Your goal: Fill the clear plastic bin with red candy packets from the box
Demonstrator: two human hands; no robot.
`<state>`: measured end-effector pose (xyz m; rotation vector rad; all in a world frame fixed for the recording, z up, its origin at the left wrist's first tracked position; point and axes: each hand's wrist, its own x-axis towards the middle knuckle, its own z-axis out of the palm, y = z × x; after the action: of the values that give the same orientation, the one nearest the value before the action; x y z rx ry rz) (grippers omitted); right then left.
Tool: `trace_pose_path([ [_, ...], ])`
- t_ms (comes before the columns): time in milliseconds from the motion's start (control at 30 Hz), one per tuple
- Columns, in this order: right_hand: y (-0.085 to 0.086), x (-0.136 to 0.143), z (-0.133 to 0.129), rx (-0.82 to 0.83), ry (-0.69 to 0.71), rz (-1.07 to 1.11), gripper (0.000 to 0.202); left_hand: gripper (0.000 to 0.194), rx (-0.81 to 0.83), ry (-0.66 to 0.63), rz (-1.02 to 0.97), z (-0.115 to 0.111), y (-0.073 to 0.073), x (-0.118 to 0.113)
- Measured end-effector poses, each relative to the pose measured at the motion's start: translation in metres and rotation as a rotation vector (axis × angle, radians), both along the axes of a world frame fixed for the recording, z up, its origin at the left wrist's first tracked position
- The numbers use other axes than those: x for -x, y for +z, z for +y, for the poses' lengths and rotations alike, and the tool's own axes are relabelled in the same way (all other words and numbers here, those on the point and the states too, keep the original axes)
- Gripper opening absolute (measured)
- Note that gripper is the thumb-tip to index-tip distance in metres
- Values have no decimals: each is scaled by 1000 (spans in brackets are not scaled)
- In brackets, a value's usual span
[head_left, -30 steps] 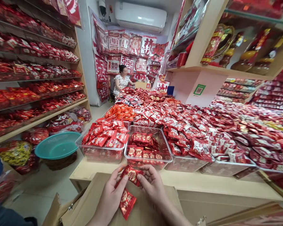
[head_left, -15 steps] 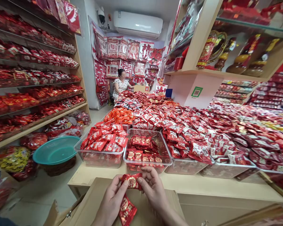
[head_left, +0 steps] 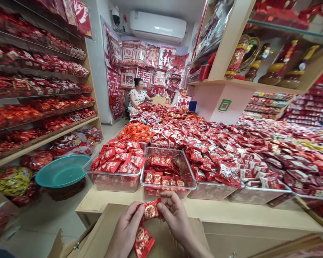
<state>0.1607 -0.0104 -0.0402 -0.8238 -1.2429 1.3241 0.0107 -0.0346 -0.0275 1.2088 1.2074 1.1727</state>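
Between both hands is a small red candy packet (head_left: 151, 211) with a gold round print. My left hand (head_left: 127, 225) pinches its left end, and my right hand (head_left: 172, 215) pinches its right end. A second red packet (head_left: 143, 240) hangs below, against my left fingers; whether they grip it or it is joined to the first is hidden. Under the hands stands a cardboard box (head_left: 107, 224). Just beyond them, a clear plastic bin (head_left: 168, 186) holds packets of similar look, partly filled and laid in rows.
A bin heaped with red packets (head_left: 115, 159) stands to the left, with more full bins to the right along the wooden counter (head_left: 231, 215). A teal basin (head_left: 61, 172) is at left by stocked shelves (head_left: 40, 71). A person (head_left: 137, 95) sits at the back.
The held packet has turned slightly, so its round gold print faces me more fully. The lower packet has shifted a little left. Both hands keep nearly the same place.
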Motion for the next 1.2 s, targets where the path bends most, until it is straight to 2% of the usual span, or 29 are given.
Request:
trace_pose_path([
  [167, 2, -2, -1, 4, -4, 57, 31, 26, 37, -17, -70, 0, -1, 0],
  [500, 9, -3, -5, -16, 60, -13, 30, 28, 37, 29, -75, -2, 2, -2],
  [633, 5, -3, -5, -49, 53, -93, 17, 30, 44, 43, -42, -2, 1, -2],
  [733, 2, -5, -2, -70, 8, -170, 14, 34, 55, 115, 2, -2, 1, 0],
  [800, 6, -9, 1, -100, -91, -164, 16, 35, 54, 152, 19, -2, 1, 2],
  [933, 36, -20, 19, -139, -390, -120, 21, 33, 39, 145, 76, -2, 3, 2],
  [1000, 54, -23, 36, -84, -480, -92, 30, 33, 22, 139, 88, -3, 4, 1],
  [1100, 68, -22, 68, 115, -476, 70, 41, 31, 15, 126, 86, -3, 6, -1],
  [1200, 67, -20, 98, 286, -439, 191, 40, 30, 13, 112, 75, -4, 8, -2],
])
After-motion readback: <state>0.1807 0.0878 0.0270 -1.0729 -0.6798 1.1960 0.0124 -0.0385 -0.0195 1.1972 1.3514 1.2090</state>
